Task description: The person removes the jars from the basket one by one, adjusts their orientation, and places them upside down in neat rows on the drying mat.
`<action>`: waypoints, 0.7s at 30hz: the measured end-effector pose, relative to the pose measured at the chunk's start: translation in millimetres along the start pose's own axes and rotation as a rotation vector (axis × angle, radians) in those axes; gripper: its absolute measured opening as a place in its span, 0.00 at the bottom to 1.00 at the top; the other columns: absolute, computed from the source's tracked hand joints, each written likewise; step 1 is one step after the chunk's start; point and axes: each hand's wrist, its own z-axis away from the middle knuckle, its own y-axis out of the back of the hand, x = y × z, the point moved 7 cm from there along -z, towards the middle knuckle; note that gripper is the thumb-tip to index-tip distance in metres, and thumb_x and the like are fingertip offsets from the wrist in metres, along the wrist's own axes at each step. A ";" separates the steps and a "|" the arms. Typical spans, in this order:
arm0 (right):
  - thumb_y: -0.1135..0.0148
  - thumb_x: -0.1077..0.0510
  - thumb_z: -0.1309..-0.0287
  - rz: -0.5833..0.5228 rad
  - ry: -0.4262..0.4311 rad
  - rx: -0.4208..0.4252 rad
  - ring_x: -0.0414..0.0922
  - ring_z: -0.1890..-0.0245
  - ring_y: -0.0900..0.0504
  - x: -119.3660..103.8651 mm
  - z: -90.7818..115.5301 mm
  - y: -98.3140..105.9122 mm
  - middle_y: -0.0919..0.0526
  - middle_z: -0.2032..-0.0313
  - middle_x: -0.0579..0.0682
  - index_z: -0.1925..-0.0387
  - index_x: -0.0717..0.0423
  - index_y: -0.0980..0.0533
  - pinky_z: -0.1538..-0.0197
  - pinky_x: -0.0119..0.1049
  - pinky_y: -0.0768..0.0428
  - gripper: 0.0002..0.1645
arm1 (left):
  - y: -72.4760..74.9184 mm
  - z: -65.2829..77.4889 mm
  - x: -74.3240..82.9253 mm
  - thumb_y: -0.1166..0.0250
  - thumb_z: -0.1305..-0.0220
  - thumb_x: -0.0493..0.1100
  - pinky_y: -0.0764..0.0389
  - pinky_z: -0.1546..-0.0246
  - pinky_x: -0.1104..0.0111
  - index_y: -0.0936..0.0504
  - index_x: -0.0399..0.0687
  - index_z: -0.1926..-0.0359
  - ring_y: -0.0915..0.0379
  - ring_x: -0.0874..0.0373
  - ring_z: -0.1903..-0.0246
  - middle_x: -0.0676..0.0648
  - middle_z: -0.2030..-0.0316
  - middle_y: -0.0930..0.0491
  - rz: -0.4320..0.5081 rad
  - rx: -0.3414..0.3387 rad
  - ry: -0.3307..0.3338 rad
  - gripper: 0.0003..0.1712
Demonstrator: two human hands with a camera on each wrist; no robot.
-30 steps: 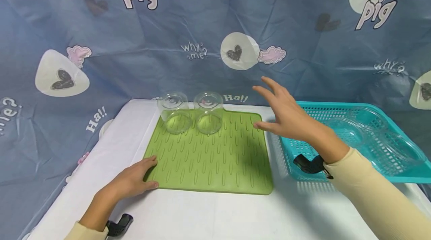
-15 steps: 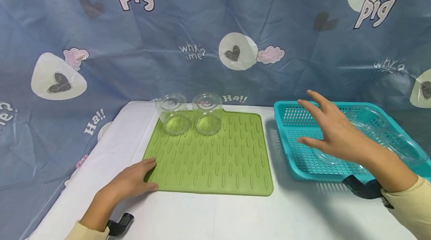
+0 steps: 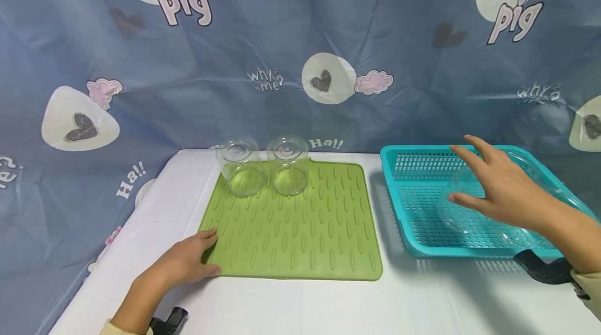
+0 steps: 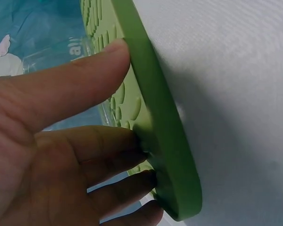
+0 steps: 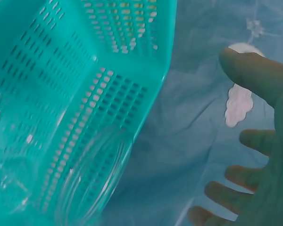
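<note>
My left hand (image 3: 185,259) rests at the front left corner of a green ridged drying mat (image 3: 300,230). Thumb and fingertips touch the mat's edges in the left wrist view, without curling round them. Two clear cups, one on the left (image 3: 240,167) and one on the right (image 3: 288,165), stand side by side on the mat's back left part; both look upside down. Over the turquoise basket (image 3: 396,215) hovers my right hand (image 3: 512,191), fingers spread and holding nothing. Clear cups (image 3: 462,215) lie in that basket, partly hidden behind the hand.
White cloth (image 3: 263,306) covers the table. A blue printed curtain (image 3: 281,27) hangs right behind the mat and basket. In the right wrist view, a clear round rim (image 5: 92,174) shows near the basket's side wall.
My right hand has moved right, from beside the mat's right edge to above the basket. The left hand stays at the mat's corner. The two cups on the mat have not moved.
</note>
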 end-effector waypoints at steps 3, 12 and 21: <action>0.23 0.46 0.51 0.017 -0.018 -0.040 0.74 0.37 0.37 13.3 0.2 -4.9 0.44 0.28 0.70 0.26 0.60 0.44 0.47 0.72 0.32 0.58 | 0.3 0.5 -1.3 0.23 0.50 0.53 0.32 0.35 0.39 0.31 0.28 0.34 0.39 0.29 0.32 0.32 0.29 0.37 -0.009 0.002 0.008 0.49; 0.26 0.44 0.48 0.058 -0.053 -0.182 0.74 0.40 0.33 50.3 -1.5 -17.1 0.34 0.36 0.75 0.32 0.67 0.36 0.45 0.71 0.30 0.50 | 1.6 0.3 0.8 0.23 0.50 0.51 0.31 0.35 0.40 0.31 0.27 0.34 0.38 0.29 0.32 0.31 0.29 0.36 -0.011 0.012 -0.006 0.48; 0.22 0.38 0.58 0.005 -0.110 -0.331 0.80 0.40 0.38 73.7 2.5 -36.8 0.42 0.34 0.80 0.28 0.69 0.46 0.47 0.78 0.33 0.67 | -0.5 0.4 -0.4 0.23 0.50 0.51 0.32 0.34 0.39 0.30 0.27 0.34 0.39 0.29 0.32 0.31 0.29 0.36 -0.006 0.011 0.001 0.48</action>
